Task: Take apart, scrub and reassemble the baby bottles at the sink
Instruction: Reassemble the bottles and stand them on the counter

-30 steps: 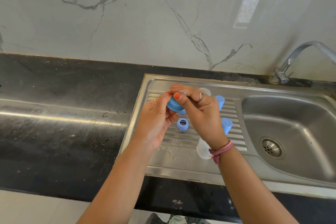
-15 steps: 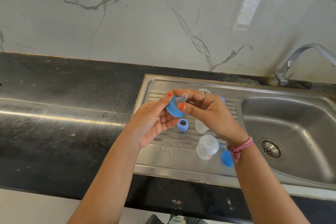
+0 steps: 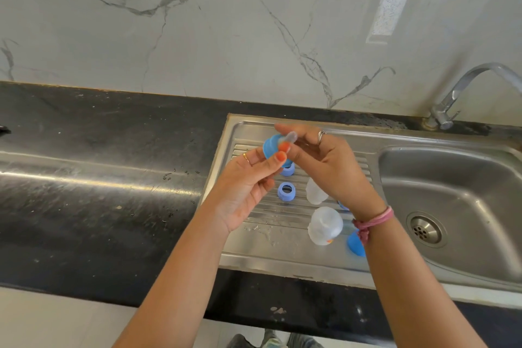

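My right hand (image 3: 324,161) now pulls the clear teat (image 3: 289,139) through the blue collar (image 3: 271,145) my left hand (image 3: 248,178) pinches; reassembly underway.

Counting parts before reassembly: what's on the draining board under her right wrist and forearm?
Under the right hand, on the draining board: two clear bottles, one partly covered, and a blue cap peeking out. Another blue piece is mostly hidden; anything further beneath can't be seen.

Above the ribbed drainboard (image 3: 282,251), the left hand (image 3: 243,186) holds a blue collar (image 3: 271,146) while the right hand (image 3: 324,167) pinches a clear teat (image 3: 289,138) poking through it. Two bottles (image 3: 324,224) and loose blue rings (image 3: 285,191) lie below.
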{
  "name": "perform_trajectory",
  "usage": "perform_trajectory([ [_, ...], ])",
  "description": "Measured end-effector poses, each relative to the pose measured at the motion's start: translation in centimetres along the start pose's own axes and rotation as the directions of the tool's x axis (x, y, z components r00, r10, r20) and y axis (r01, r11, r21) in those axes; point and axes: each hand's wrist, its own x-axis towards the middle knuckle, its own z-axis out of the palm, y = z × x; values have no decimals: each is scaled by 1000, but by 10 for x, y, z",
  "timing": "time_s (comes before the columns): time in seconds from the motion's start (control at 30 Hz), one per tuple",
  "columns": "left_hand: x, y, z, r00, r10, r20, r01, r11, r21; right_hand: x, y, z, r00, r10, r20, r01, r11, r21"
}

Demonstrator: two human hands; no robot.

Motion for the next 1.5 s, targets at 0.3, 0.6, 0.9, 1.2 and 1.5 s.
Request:
perform_trajectory([
  [0.3, 3, -6, 19, 955, 258, -146, -250, 966, 71, -3, 0, 19, 970, 46, -240, 38, 942, 334],
  [0.6, 8, -19, 32, 916, 323, -239, -286, 942, 174, -6, -4, 24, 927, 121, -355, 0, 946, 324],
  [0.9, 12, -20, 31, 930, 298, -216, -259, 947, 191, -9, 1, 24, 918, 251, -307, -76, 872, 484],
  [1.2, 9, -7, 12, 997, 73, 28, -78, 949, 307, -10, -1, -33, 970, 68, 235, -100, 986, 130],
  [1.5, 15, -17, 33, 991, 42, -124, -25, 991, 133, -12, 7, -17, 997, 67, -34, -56, 962, 268],
])
